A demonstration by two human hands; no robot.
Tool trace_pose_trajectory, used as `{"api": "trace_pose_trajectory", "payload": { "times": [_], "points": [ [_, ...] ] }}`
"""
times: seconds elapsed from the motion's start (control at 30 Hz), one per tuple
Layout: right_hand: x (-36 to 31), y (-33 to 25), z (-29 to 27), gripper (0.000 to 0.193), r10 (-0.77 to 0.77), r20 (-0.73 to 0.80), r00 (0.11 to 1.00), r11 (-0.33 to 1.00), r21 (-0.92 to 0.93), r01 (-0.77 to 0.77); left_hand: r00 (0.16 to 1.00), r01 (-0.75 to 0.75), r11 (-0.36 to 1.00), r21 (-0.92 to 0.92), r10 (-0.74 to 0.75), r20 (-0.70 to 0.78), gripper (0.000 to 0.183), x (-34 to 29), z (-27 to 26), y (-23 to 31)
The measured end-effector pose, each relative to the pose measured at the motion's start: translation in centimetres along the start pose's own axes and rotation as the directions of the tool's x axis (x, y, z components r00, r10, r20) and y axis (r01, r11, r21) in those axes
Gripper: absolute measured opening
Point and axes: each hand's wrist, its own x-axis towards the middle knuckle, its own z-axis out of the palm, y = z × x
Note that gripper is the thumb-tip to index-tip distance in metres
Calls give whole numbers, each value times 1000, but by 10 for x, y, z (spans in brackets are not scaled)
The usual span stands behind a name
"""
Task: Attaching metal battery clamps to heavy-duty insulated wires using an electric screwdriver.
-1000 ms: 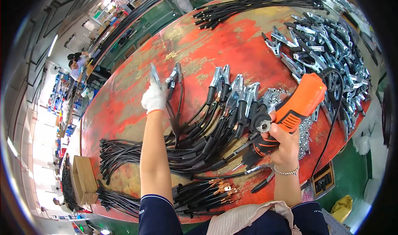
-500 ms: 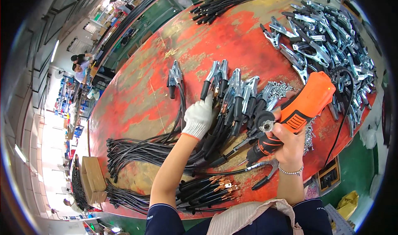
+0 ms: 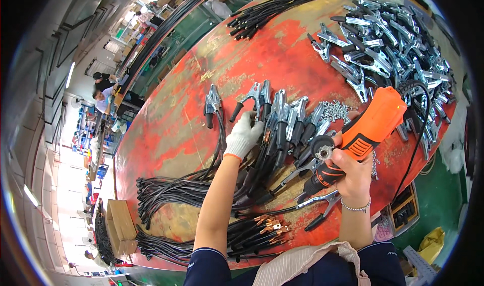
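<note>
Head view: from where I stand, the big curved table (image 3: 307, 46) fills most of the scene, its red paint worn away to tan patches. Green floor (image 3: 439, 195) shows past its right edge. Off to the left the room stretches back to bright windows and cluttered shelving, and two people (image 3: 105, 95) are at a long bench.

The left hand (image 3: 244, 135), in a white knitted glove with an orange cuff, has its fingers closed on the handle end of a silver clamp (image 3: 252, 93), which lies near the table's middle at the left of a row of clamps fixed to black cables (image 3: 166, 190). The right hand (image 3: 351, 175), bare with a beaded bracelet, is wrapped around an orange power tool (image 3: 374, 123), held up over the table's right side. Loose screws (image 3: 334, 110) lie scattered behind it, and a great heap of clamps (image 3: 398, 54) covers the far right. Nearest the person, a bundle of black leads ends in copper lugs (image 3: 269, 226).

As for containers, an open cardboard box (image 3: 122, 220) is by the left edge; I can't tell what it holds. Low on the right, a shallow tray (image 3: 407, 226) contains black pieces, with a yellow bag (image 3: 432, 244) near it.
</note>
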Motion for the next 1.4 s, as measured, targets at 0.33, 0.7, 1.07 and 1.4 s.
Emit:
{"api": "trace_pose_trajectory", "payload": {
  "times": [0.33, 0.7, 1.07, 1.4],
  "points": [
    [-11, -8, 6, 75, -19, 35, 999, 998, 53, 17, 961, -47, 947, -318, -43, -272, 29, -42, -38, 17],
    [-3, 77, 75, 63, 166, 310, 936, 984, -108, -139, 999, 31, 171, -985, -40, 24, 47, -191, -79, 27],
    [-3, 101, 96, 58, 193, 397, 897, 980, -124, -156, 983, 149, 132, -980, 87, 161, 59, -192, -93, 11],
    [3, 97, 94, 53, 227, 461, 858, 974, -97, -205, 975, 143, 123, -982, 150, 161, 67, -188, -86, 11]
  ]
}}
